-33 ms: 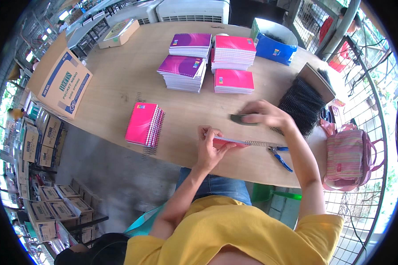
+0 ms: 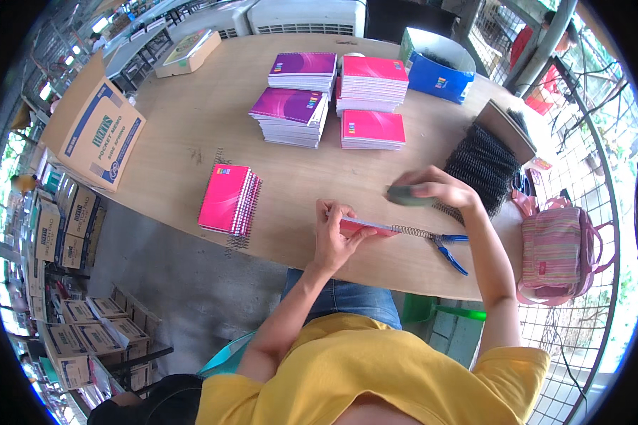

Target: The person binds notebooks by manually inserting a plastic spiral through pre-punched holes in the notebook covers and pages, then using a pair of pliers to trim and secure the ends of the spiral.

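Observation:
My left hand [image 2: 333,237] grips a pink notebook [image 2: 367,227] standing on its edge at the table's near side. A metal spiral wire [image 2: 412,231] sticks out of the notebook to the right. My right hand [image 2: 438,188] hovers just above the wire, closed on a small dark grey-green object [image 2: 406,197]. Blue-handled pliers [image 2: 448,252] lie on the wood right of the wire's end. A small stack of pink spiral notebooks [image 2: 227,198] lies to the left of my left hand.
Purple and pink notebook stacks [image 2: 294,113] stand at mid-table. A bundle of black spirals [image 2: 480,166] and a striped pink bag [image 2: 560,248] are at the right. A blue box [image 2: 436,78] sits at the back, and a cardboard carton [image 2: 96,134] leans at the left edge.

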`<move>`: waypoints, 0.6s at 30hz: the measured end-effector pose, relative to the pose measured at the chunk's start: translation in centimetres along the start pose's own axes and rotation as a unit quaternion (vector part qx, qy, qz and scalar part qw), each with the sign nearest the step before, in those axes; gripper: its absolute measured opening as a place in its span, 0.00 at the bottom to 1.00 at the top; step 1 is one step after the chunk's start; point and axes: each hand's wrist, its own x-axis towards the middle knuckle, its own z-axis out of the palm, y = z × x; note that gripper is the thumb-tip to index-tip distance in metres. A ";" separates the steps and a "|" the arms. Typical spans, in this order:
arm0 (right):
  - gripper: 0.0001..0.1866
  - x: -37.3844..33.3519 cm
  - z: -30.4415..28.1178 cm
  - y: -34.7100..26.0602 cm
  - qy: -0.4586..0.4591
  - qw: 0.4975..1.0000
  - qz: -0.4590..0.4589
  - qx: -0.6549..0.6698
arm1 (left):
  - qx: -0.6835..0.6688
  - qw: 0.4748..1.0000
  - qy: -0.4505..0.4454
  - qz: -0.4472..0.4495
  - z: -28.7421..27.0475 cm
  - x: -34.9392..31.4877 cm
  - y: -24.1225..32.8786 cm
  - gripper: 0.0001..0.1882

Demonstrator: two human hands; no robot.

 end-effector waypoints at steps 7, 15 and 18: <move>0.28 -4.5 2.4 2.7 -0.032 0.949 -0.101 0.296 | -0.036 0.998 -0.034 0.029 1.2 1.4 -0.2 0.30; 0.24 -3.8 3.0 2.2 0.029 0.989 0.009 -0.144 | -0.033 0.998 -0.042 0.046 1.7 1.2 -0.2 0.31; 0.23 -3.9 2.9 2.8 0.051 0.993 -0.065 0.089 | -0.032 0.997 -0.057 0.040 2.0 1.3 0.1 0.31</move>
